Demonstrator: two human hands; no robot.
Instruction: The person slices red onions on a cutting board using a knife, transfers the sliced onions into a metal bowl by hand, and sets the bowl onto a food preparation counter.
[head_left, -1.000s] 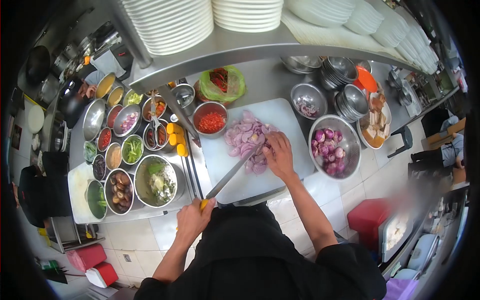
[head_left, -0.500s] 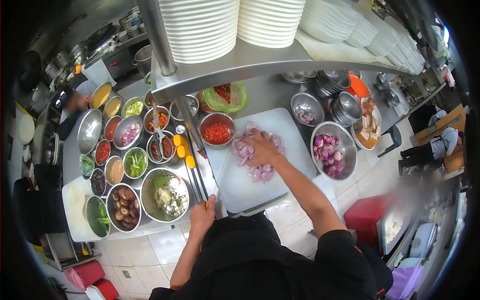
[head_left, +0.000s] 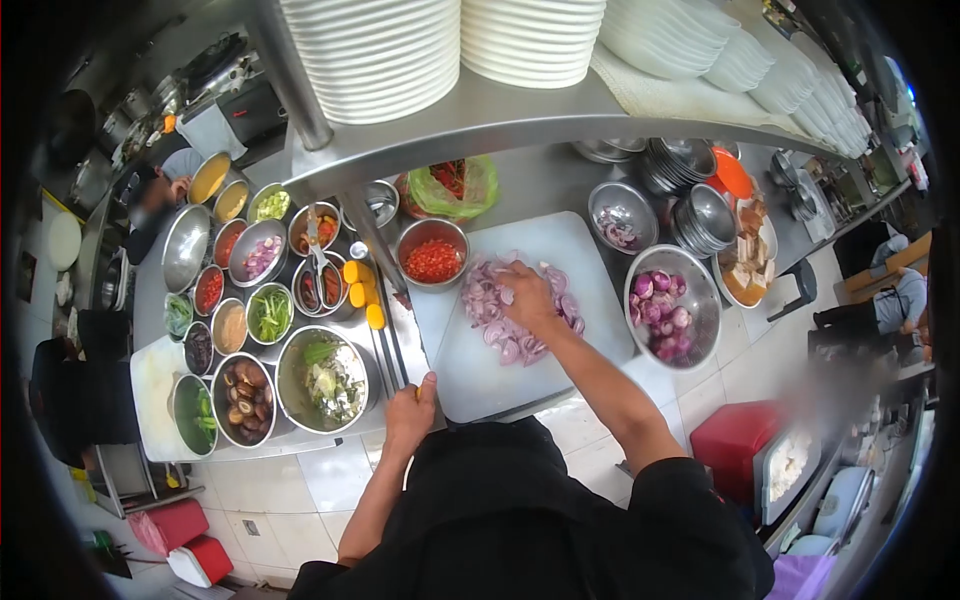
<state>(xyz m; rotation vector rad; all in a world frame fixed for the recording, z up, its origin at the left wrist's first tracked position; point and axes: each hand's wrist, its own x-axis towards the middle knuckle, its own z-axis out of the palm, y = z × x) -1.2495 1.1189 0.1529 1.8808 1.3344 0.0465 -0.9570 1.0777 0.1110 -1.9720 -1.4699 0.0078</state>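
Observation:
My right hand [head_left: 528, 300] rests on a pile of sliced red onions [head_left: 512, 345], fingers spread over the slices. Under the pile lies a white cutting board [head_left: 465, 385]. At the counter edge, left of the board, my left hand [head_left: 408, 418] is closed with its thumb up. A bit of yellow shows in its grip, but I cannot make out the rest. Touching the board's top left is a metal pot of chopped red chillies [head_left: 433, 258]. Right of the board stands a perforated bowl [head_left: 697, 352] with whole peeled red onions [head_left: 662, 310].
Several metal containers, including a bowl of mushrooms [head_left: 248, 400], crowd the left counter. Long rods [head_left: 385, 350] lie by yellow-capped bottles [head_left: 358, 285]. Overhead, a steel shelf [head_left: 500, 135] bears stacked white plates [head_left: 370, 60]. A person [head_left: 150, 205] stands across the counter, far left.
My right hand has shifted slightly right and down on the onion slices, its fingers drawn in a little. My left hand stays closed at the counter edge. The camera view has shifted slightly.

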